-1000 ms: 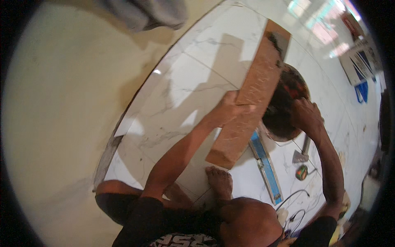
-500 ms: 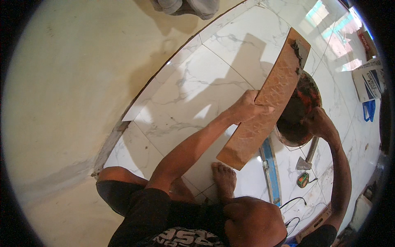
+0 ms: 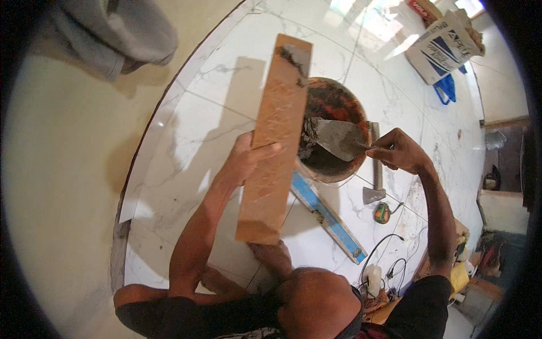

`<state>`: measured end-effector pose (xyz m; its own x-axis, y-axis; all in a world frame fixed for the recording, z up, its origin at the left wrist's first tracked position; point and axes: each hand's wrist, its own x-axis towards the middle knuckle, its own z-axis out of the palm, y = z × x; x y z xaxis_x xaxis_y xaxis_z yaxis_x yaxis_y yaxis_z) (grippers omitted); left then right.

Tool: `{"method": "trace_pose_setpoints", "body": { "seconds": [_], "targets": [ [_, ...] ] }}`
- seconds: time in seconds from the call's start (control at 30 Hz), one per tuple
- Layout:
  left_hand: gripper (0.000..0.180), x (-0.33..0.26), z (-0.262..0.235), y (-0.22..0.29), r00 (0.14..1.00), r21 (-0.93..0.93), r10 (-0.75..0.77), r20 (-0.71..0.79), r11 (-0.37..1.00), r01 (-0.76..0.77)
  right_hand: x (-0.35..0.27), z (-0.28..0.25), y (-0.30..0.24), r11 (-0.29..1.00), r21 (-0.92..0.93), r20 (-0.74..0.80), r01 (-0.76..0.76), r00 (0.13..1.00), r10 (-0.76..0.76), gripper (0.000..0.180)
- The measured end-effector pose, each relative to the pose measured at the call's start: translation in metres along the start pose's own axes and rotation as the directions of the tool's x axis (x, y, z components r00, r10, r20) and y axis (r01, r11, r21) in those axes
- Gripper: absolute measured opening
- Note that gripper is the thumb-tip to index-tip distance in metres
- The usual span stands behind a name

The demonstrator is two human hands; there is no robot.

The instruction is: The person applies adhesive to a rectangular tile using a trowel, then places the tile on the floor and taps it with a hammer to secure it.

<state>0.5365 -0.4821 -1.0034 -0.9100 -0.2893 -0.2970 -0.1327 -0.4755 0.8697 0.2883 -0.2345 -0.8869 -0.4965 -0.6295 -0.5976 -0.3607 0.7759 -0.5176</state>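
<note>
My left hand grips a long, narrow brown tile by its left edge, thumb across the ridged face. Grey mortar is smeared at the tile's far end. My right hand is closed round the handle of a trowel, whose blade lies over the round bucket. Dark wet mortar clings to the blade's tip, close by the tile's right edge. The tile hides the bucket's left side.
Near the bucket lie a blue spirit level, a hatchet and a tape measure on the marbled tile floor. A white bag stands far right. Cables lie near my right elbow. Grey cloth shows at upper left.
My right hand has come up out of the bucket, bringing the trowel into sight with mortar on it. The tile now stands more upright in the picture. The view has swung to the right.
</note>
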Motion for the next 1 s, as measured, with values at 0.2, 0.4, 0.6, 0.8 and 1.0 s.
{"method": "trace_pose_setpoints", "body": {
  "seconds": [0.2,0.4,0.6,0.8,1.0],
  "targets": [
    [0.042,-0.008,-0.004,0.009,0.999,0.065,-0.005,-0.032,0.998,0.007,-0.041,0.002,0.027,0.988,0.144,-0.195,-0.050,0.978,0.078,0.029],
    [0.049,-0.011,0.006,0.013,0.999,0.015,-0.001,0.041,1.000,0.001,-0.038,0.032,0.024,0.953,0.149,-0.455,0.263,0.874,-0.170,0.028],
    [0.053,-0.019,0.019,0.026,0.994,-0.012,-0.005,0.113,1.000,0.006,-0.010,0.074,0.002,0.824,-0.354,-0.746,0.443,0.398,-0.534,0.019],
    [0.054,-0.027,0.028,0.037,0.994,-0.018,0.013,0.111,1.000,-0.011,0.009,0.100,0.014,0.646,-0.724,-0.582,0.241,0.290,-0.760,0.044],
    [0.051,-0.027,0.027,0.041,0.991,-0.072,0.023,0.132,0.997,-0.013,0.004,0.131,0.022,0.663,-0.703,-0.563,0.258,0.369,-0.740,0.039]
  ]
}}
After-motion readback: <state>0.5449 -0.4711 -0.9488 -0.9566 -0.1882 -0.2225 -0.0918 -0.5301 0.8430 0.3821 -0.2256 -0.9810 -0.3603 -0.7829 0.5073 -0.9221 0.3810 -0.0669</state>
